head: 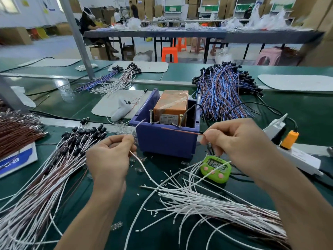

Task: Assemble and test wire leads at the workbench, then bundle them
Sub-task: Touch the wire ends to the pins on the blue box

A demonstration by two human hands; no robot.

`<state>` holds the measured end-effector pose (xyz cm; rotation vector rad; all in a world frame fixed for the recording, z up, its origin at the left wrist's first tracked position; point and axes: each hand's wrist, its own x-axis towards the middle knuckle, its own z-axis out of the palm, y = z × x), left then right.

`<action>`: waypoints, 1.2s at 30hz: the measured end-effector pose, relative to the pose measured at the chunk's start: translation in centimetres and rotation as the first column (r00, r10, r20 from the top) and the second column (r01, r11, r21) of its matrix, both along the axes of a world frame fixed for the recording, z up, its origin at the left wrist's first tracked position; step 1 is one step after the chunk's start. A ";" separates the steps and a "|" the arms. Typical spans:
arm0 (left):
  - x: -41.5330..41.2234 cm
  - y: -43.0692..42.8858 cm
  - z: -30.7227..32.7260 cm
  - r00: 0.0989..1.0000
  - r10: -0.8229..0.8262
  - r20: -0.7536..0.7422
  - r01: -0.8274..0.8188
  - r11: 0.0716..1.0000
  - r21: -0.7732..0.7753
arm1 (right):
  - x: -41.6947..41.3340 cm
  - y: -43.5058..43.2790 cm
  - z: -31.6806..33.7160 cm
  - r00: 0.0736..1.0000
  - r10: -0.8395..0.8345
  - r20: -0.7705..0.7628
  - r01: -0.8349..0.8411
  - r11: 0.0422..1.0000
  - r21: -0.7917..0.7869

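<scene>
I judge this to be assembly, just before testing. My left hand [108, 159] pinches a white wire lead [144, 168] and my right hand [234, 139] pinches a brown wire [182, 131] pointing to 9 o'clock, fingers curled. The blue tester box [162, 143] sits at 12 o'clock. Next, the bare ends need steady aim at its two screws [180, 120].

Open green mat [158, 237] between left wire pile [45, 186] and right wire pile [225, 208]; ahead, blue box [165, 141] and green timer [216, 170] obstruct passage.
</scene>
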<state>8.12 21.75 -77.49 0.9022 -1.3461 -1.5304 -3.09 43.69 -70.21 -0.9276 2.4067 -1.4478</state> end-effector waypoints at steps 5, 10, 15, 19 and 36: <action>-0.8 -0.9 1.2 1.000 0.024 0.009 -0.023 0.994 -0.106 | -0.5 0.1 -0.3 1.000 0.002 0.004 -0.002 1.000 -0.027; -0.3 -1.2 -0.1 0.997 0.059 0.052 -0.046 0.973 -0.228 | -1.0 0.2 -0.5 1.000 0.001 0.000 -0.001 1.000 -0.031; -0.2 -0.9 0.0 0.995 0.064 0.082 -0.039 0.960 -0.276 | -1.2 0.1 -0.8 1.000 0.002 0.024 -0.001 0.999 -0.033; -0.4 -0.4 0.2 0.993 0.075 0.088 -0.043 0.946 -0.322 | -1.3 0.1 -0.9 1.000 0.000 0.011 0.000 0.999 -0.037; -0.3 0.0 -0.2 0.994 0.042 0.105 0.001 0.924 -0.383 | -0.8 0.0 -1.0 0.976 -0.150 -0.160 0.149 0.989 -0.021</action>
